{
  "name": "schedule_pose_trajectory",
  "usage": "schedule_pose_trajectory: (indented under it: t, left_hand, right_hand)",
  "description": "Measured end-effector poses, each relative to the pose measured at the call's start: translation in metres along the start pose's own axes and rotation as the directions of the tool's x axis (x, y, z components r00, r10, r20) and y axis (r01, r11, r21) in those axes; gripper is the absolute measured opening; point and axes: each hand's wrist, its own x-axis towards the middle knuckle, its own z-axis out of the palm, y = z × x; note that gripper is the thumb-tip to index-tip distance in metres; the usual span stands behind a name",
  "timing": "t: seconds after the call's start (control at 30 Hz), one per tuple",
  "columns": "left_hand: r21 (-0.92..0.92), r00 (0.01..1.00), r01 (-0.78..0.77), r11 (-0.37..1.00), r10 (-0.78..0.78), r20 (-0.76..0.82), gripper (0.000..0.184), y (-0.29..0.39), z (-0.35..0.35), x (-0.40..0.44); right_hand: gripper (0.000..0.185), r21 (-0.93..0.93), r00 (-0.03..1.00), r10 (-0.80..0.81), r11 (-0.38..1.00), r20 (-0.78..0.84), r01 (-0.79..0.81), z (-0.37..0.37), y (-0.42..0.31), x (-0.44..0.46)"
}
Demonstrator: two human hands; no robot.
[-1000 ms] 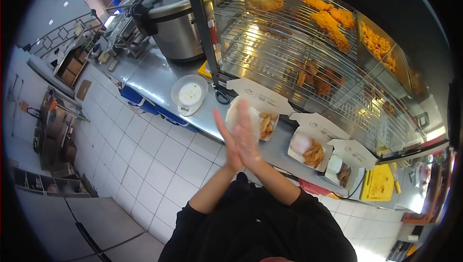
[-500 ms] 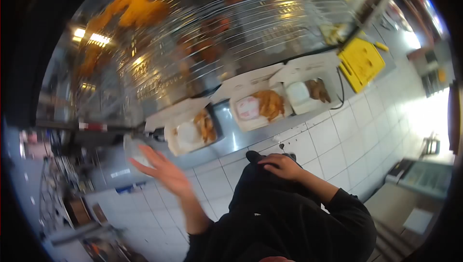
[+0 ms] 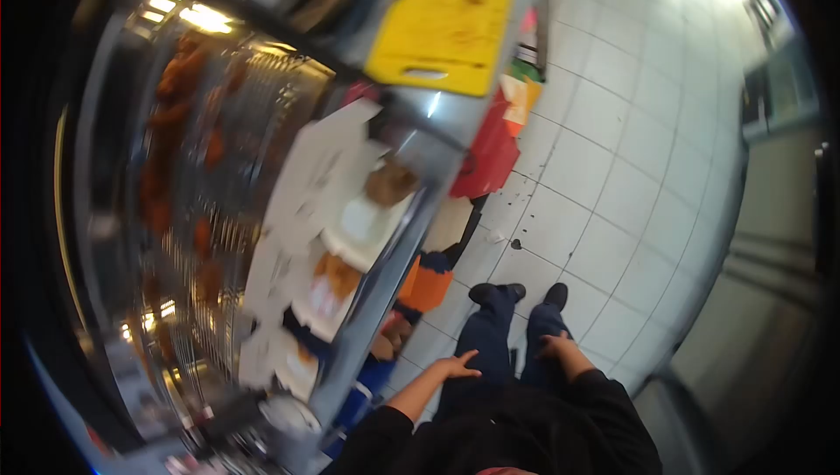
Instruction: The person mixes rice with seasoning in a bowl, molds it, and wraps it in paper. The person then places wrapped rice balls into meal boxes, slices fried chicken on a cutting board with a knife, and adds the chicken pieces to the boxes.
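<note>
My left hand (image 3: 460,366) hangs in front of my left thigh with nothing in it, fingers stretched apart. Beside my other leg hangs my right hand (image 3: 553,345), also holding nothing, its fingers loosely spread. To the left of my hands, several open cardboard takeaway boxes (image 3: 372,252) stand in a row on a steel counter (image 3: 411,138). The farthest box holds brown food pieces (image 3: 391,184) beside a white block or tub. Golden fried pieces (image 3: 337,274) lie in the middle one. The nearest box is partly hidden and blurred.
A yellow cutting board (image 3: 446,29) lies at the counter's far end. On the left stands a lit food display case (image 3: 210,151) with wire racks. Red (image 3: 486,147) and orange containers (image 3: 426,285) sit below the counter edge. White floor tiles (image 3: 586,186) extend ahead.
My view has swung right, so the counter now runs along my left. My left hand has dropped from near the counter to my thigh. My right hand has lowered beside my leg.
</note>
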Motion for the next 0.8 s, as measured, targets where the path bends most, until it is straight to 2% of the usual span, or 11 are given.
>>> schedule_pose_trajectory:
  t: [0.07, 0.13, 0.23, 0.3, 0.33, 0.4, 0.5, 0.57, 0.63, 0.73, 0.8]
  left_hand:
    - [0.190, 0.989, 0.050, 0.981, -0.076, 0.128, 0.098, 0.014, -0.048, 0.041]
    - [0.091, 0.951, -0.265, 0.960, 0.276, -0.139, 0.083, 0.009, -0.074, 0.123]
    - [0.052, 0.953, -0.234, 0.971, 0.240, -0.185, 0.043, -0.015, -0.141, 0.301]
    - [-0.475, 0.881, -0.327, 0.817, 0.082, -0.465, 0.068, -0.040, -0.178, 0.386]
    - [-0.346, 0.716, -0.231, 0.909, -0.081, -0.693, 0.081, -0.038, -0.203, 0.432]
    - [-0.545, 0.613, -0.236, 0.805, -0.312, -0.726, 0.095, -0.016, -0.265, 0.459]
    - [-0.748, 0.571, -0.155, 0.646, -0.559, -0.601, 0.125, -0.008, -0.307, 0.507]
    - [-0.661, 0.572, -0.201, 0.723, -0.461, -0.679, 0.122, -0.009, -0.312, 0.533]
    - [-0.658, 0.649, -0.202, 0.726, -0.403, -0.645, 0.114, -0.005, -0.302, 0.542]
    - [-0.659, 0.763, -0.417, 0.626, -0.152, -0.628, 0.089, -0.001, -0.261, 0.556]
    - [-0.379, 0.627, -0.445, 0.811, -0.020, -0.779, 0.077, 0.033, -0.220, 0.503]
  right_hand:
    - [0.086, 0.191, 0.997, 0.076, 0.979, 0.006, -0.076, 0.004, 0.018, -0.003]
    - [0.083, 0.274, 1.000, 0.018, 0.961, -0.007, -0.015, 0.022, 0.029, 0.028]
    - [0.075, 0.292, 0.986, -0.003, 0.955, -0.164, 0.051, 0.045, 0.045, 0.029]
    - [0.065, 0.357, 0.979, -0.023, 0.929, -0.201, 0.095, 0.033, 0.048, 0.016]
    - [0.065, 0.394, 0.972, 0.005, 0.914, -0.235, 0.091, 0.036, 0.051, 0.021]
    - [0.064, 0.571, 0.868, 0.330, 0.819, -0.372, -0.066, 0.061, 0.036, 0.046]
    - [0.076, 0.899, 0.955, 0.286, 0.434, -0.076, -0.058, 0.169, 0.115, 0.085]
    - [0.069, 0.857, 0.746, 0.619, 0.220, 0.246, -0.465, 0.224, 0.138, 0.100]
    - [0.064, 0.850, 0.786, 0.581, 0.288, 0.211, -0.441, 0.233, 0.130, 0.101]
    - [0.052, 0.811, 0.943, 0.332, 0.557, -0.023, -0.177, 0.101, 0.055, 0.066]
    - [0.045, 0.736, 0.968, 0.210, 0.675, -0.137, -0.042, 0.060, 0.030, 0.043]
